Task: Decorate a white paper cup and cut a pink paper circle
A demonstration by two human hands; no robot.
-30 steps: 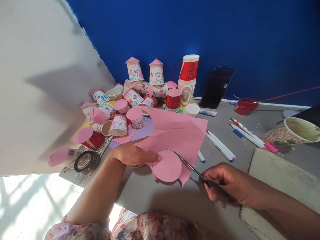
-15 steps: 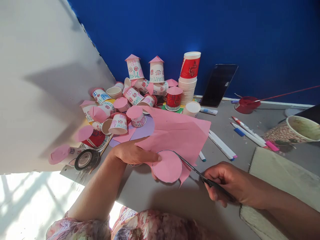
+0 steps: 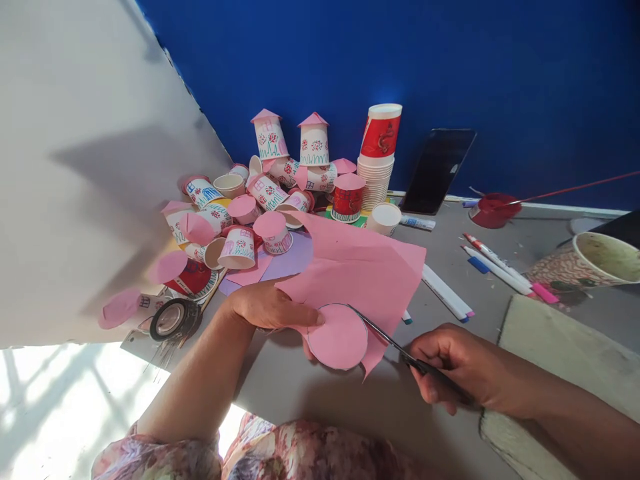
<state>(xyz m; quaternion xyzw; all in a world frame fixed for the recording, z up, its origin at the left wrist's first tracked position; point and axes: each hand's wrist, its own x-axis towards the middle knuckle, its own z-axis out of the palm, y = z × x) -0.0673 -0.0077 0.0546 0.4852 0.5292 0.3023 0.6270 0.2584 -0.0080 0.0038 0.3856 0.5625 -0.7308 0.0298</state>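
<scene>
My left hand (image 3: 280, 310) pinches a sheet of pink paper (image 3: 360, 267), thumb on top and fingers beneath. A drawn circle (image 3: 337, 338) on the sheet is cut free along its lower right side, and a pointed strip of paper hangs beside it. In my right hand (image 3: 445, 367) are dark-handled scissors (image 3: 395, 343), their blades lying along the circle's upper right edge. The far part of the sheet reaches over purple paper (image 3: 287, 258) and up to the decorated paper cups (image 3: 273, 233).
Behind stand a stack of cups (image 3: 376, 180) and a phone (image 3: 440, 170) leaning on the blue wall. Markers (image 3: 447, 293) lie to the right, near a patterned cup (image 3: 585, 260) and a pale cloth (image 3: 565, 353). Black tape (image 3: 173, 320) sits at the left edge.
The pink sheet and its circle have shifted slightly right and down with my left hand. The scissors stay at the circle's upper right edge, with my right hand almost still.
</scene>
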